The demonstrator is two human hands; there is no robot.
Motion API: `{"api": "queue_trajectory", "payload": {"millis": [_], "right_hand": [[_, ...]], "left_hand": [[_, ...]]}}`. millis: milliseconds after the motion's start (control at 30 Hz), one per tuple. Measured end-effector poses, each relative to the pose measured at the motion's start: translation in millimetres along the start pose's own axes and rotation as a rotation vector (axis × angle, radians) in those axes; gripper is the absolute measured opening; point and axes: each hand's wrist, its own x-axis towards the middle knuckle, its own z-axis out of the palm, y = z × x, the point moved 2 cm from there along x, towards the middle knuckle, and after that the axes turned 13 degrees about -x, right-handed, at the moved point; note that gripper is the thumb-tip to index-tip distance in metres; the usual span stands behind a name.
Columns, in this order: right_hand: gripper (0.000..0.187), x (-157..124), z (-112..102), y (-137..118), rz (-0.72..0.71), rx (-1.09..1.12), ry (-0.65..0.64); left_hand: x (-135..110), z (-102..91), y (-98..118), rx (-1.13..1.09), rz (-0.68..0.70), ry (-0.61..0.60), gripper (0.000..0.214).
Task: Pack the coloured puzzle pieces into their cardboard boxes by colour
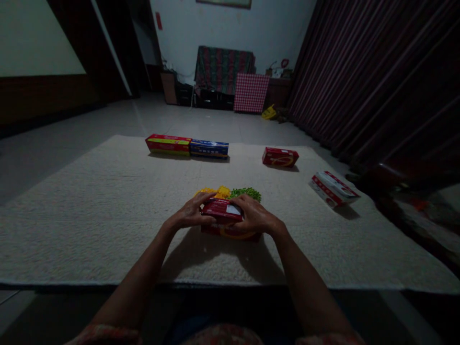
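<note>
In the head view, my left hand (194, 211) and my right hand (255, 214) grip a small red box (221, 210) with a white label from its two sides. Directly below it is a longer red carton (230, 234) with a yellow curved stripe, lying on the cream cloth (108, 215). Whether the two boxes touch, I cannot tell. Just behind the hands are a yellow clump (223, 192) and a green clump (247, 193) of small pieces, both partly hidden by the box and fingers.
Farther back on the cloth lie a red-and-yellow box (168, 145) and a blue box (209, 149), end to end. To the right are a red box (280, 157) and a white-and-red box (333, 189). A dark pleated curtain (359, 72) hangs at the right.
</note>
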Motion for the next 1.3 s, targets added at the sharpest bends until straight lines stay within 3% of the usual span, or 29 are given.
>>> {"api": "queue_trajectory", "payload": {"millis": [200,567,733,833,933,1067,1200,1300], "right_hand": [[0.081,6,3,8,-0.028,-0.063,0.018],[0.079,57,0,52,-0.006,-0.212,0.095],[0.075,79,-4,64,0.023,-0.253,0.142],[0.075,75,-15,58,0.028,-0.241,0.138],[0.073,59,-24,46,0.013,-0.19,0.115],[0.068,39,-22,35,-0.004,-0.068,-0.013],[0.067,30,-19,26,-0.02,-0.018,-0.032],[0.055,26,-21,17,-0.058,-0.017,-0.064]], "left_hand": [[10,0.4,-8,0.117,0.067,-0.017,0.078],[75,-9.2,-43,0.207,0.092,0.08,0.077],[99,-13.7,-42,0.233,0.074,0.171,0.074],[96,-19.1,-29,0.253,0.071,0.176,0.072],[83,-26.0,-11,0.248,0.088,0.089,0.07],[65,-28.7,6,0.181,-0.079,-0.02,0.065],[50,-25.0,14,0.05,-0.193,0.008,0.067],[39,-22.8,17,-0.027,-0.266,0.005,0.07]]}}
